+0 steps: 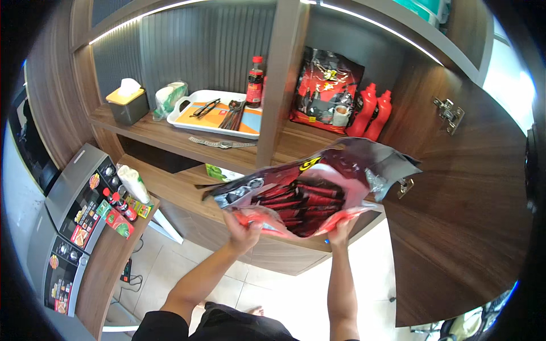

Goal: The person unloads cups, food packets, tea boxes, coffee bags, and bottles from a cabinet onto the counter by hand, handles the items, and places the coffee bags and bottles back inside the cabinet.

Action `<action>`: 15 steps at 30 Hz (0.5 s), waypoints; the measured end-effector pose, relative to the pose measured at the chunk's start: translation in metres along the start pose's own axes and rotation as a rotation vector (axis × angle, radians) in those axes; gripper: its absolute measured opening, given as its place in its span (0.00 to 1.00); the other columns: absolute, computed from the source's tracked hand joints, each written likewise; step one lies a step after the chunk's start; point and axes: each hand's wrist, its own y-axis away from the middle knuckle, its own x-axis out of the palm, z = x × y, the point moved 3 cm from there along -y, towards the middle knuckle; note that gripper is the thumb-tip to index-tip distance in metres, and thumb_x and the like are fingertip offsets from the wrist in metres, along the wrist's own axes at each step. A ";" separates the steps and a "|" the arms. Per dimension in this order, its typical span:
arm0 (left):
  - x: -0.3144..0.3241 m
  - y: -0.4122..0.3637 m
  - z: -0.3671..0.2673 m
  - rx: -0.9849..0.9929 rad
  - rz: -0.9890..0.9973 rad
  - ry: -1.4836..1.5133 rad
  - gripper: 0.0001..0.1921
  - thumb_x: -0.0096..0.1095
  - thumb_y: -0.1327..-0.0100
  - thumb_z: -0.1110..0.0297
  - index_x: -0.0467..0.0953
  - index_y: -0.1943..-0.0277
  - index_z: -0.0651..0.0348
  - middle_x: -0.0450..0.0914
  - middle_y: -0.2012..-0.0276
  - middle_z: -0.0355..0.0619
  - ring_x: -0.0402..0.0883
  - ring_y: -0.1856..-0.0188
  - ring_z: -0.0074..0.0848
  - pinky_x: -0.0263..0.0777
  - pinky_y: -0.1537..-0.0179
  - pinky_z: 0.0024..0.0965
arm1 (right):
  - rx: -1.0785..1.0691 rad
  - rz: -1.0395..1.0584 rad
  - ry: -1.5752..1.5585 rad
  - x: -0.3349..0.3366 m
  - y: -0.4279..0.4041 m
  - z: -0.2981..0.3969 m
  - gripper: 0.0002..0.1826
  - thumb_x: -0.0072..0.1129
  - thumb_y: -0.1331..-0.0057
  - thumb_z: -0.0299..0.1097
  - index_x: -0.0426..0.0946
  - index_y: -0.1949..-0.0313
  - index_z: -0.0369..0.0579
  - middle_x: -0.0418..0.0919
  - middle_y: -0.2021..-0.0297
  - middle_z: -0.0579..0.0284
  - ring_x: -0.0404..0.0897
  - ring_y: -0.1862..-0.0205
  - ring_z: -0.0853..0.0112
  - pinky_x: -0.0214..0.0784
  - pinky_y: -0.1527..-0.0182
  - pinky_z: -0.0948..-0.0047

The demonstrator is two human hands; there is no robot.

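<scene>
Both hands hold an opened plastic bag by its near edge, its mouth facing up toward me. Inside lie many red stick sachets. My left hand pinches the near left side of the opening, and my right hand grips the near right side. A similar red and black bag stands upright in the right cabinet compartment behind, beside two red squeeze bottles.
An open cabinet door fills the right. On the left shelf are a tissue box, a white tray with glasses and cutlery, a sauce bottle and a wristwatch. Small ovens stand lower left beside red-capped bottles.
</scene>
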 end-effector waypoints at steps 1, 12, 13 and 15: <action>-0.007 0.003 -0.001 -0.004 -0.005 0.001 0.42 0.67 0.40 0.55 0.47 0.36 0.69 0.66 0.46 0.53 0.72 0.47 0.33 0.66 0.44 0.36 | -0.130 -0.095 0.123 -0.005 0.008 -0.016 0.47 0.58 0.45 0.69 0.63 0.45 0.34 0.71 0.57 0.56 0.72 0.54 0.71 0.64 0.51 0.67; -0.160 0.027 -0.056 -0.317 -0.268 -0.198 0.29 0.63 0.38 0.57 0.60 0.45 0.68 0.74 0.60 0.43 0.73 0.59 0.21 0.69 0.55 0.26 | 0.016 0.025 -0.059 0.177 0.066 -0.029 0.36 0.54 0.33 0.52 0.57 0.38 0.35 0.70 0.50 0.57 0.70 0.50 0.71 0.64 0.47 0.70; -0.176 0.030 -0.060 -0.393 -0.293 -0.217 0.25 0.63 0.38 0.60 0.62 0.47 0.67 0.74 0.63 0.41 0.73 0.61 0.19 0.69 0.56 0.25 | 0.093 0.083 -0.029 0.189 0.073 -0.040 0.34 0.52 0.32 0.49 0.57 0.37 0.36 0.69 0.48 0.56 0.68 0.47 0.70 0.61 0.45 0.70; -0.211 0.038 -0.068 -0.462 -0.336 -0.279 0.23 0.64 0.39 0.63 0.64 0.48 0.66 0.74 0.62 0.41 0.73 0.61 0.19 0.69 0.56 0.25 | 0.186 0.168 0.066 0.221 0.082 -0.050 0.29 0.51 0.31 0.45 0.60 0.38 0.37 0.69 0.47 0.57 0.67 0.46 0.70 0.58 0.42 0.71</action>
